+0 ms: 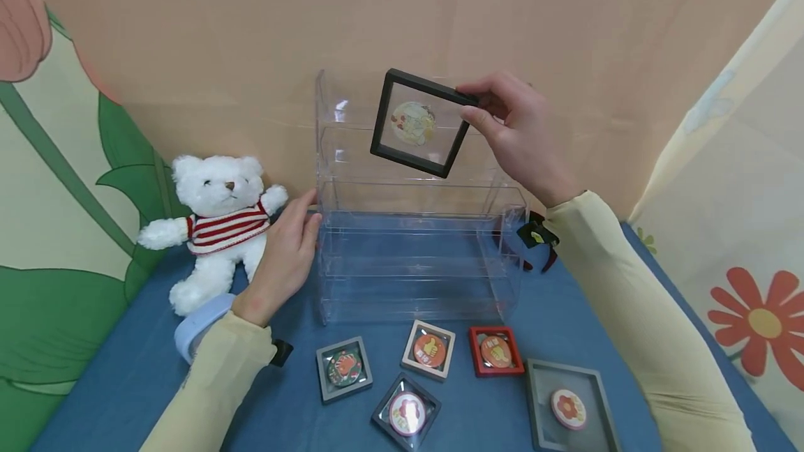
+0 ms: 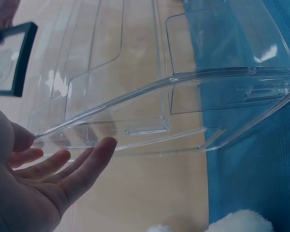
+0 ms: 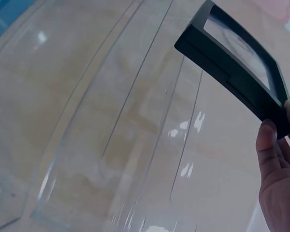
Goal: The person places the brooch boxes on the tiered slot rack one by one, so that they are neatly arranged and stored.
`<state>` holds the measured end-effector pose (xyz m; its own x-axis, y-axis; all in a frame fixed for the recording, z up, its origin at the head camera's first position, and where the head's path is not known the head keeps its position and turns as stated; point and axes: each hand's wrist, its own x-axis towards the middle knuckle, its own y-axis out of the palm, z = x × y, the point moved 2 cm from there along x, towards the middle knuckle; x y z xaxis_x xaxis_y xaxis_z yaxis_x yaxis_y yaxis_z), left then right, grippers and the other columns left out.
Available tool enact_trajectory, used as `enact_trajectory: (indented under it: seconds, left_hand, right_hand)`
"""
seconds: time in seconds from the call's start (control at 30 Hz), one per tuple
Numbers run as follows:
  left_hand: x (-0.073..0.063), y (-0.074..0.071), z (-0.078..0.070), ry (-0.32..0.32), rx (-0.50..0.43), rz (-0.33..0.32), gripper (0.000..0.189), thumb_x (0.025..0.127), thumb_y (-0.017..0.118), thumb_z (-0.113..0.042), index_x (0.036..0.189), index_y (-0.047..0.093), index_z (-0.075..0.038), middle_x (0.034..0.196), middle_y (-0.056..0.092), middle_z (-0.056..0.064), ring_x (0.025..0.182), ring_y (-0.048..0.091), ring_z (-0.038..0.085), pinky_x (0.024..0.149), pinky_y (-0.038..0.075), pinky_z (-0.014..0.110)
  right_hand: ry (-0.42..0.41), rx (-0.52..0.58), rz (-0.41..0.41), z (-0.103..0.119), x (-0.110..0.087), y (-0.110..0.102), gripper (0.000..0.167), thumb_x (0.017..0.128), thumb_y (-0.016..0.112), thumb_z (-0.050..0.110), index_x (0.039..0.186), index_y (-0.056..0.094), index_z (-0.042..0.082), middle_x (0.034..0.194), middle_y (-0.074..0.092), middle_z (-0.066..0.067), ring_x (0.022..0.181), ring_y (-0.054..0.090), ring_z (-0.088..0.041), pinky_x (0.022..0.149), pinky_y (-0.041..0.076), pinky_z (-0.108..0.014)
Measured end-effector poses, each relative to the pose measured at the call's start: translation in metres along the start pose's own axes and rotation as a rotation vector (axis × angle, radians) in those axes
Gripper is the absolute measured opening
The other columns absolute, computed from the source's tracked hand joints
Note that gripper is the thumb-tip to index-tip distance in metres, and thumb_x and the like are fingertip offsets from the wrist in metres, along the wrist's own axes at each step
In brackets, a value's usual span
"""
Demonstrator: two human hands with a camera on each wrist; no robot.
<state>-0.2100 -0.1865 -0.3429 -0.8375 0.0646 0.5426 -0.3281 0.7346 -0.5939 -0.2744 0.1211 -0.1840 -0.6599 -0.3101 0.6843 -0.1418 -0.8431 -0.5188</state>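
My right hand (image 1: 521, 134) pinches one corner of a square black display frame (image 1: 377, 117) between thumb and fingers. The frame is tilted in the air in front of the upper tiers of a clear plastic stepped rack (image 1: 421, 231). Behind its see-through window sits a round, pale yellowish badge (image 1: 412, 123). At the rack's left side is my left hand (image 1: 279, 260); its fingers (image 2: 89, 169) are fairly straight and lie along the transparent side panel (image 2: 140, 125). In the right wrist view the black frame (image 3: 232, 79) is seen from its thick edge.
In front of the rack lie small framed badges: a grey frame (image 1: 323, 377), a beige frame (image 1: 407, 345), a red frame (image 1: 475, 352) and a dark frame (image 1: 385, 400). A larger grey frame (image 1: 590, 393) is at right. A white teddy bear (image 1: 216, 229) sits beside my left hand.
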Motion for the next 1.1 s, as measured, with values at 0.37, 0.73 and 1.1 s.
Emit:
enact_trajectory:
  seconds: [0.37,0.73,1.1]
  left_hand:
    - [0.000,0.005,-0.002,0.034,-0.011,-0.009,0.043,0.109,0.044,-0.012,0.148,0.041,0.007,0.140,0.051,0.025,0.126,0.052,0.040,0.102,0.043,0.059]
    - [-0.001,0.007,-0.005,0.020,-0.014,0.008,0.045,0.109,0.044,-0.012,0.149,0.040,0.007,0.144,0.049,0.025,0.128,0.051,0.039,0.106,0.041,0.057]
    - [0.000,0.006,-0.007,0.002,-0.006,0.013,0.045,0.109,0.044,-0.012,0.149,0.040,0.007,0.145,0.049,0.024,0.128,0.051,0.039,0.106,0.041,0.057]
  right_hand:
    - [-0.082,-0.012,0.055,0.000,0.023,0.025,0.022,0.098,0.067,0.007,0.120,0.069,0.005,0.106,0.063,-0.003,0.089,0.058,-0.008,0.077,0.046,-0.024]
    - [-0.123,-0.067,0.067,-0.005,0.033,0.045,0.020,0.097,0.067,0.003,0.117,0.068,0.001,0.104,0.062,-0.007,0.086,0.055,-0.012,0.074,0.045,-0.025]
    - [-0.145,-0.126,0.139,0.001,0.039,0.058,0.022,0.099,0.064,0.003,0.120,0.066,0.002,0.109,0.062,-0.006,0.090,0.055,-0.013,0.081,0.047,-0.025]
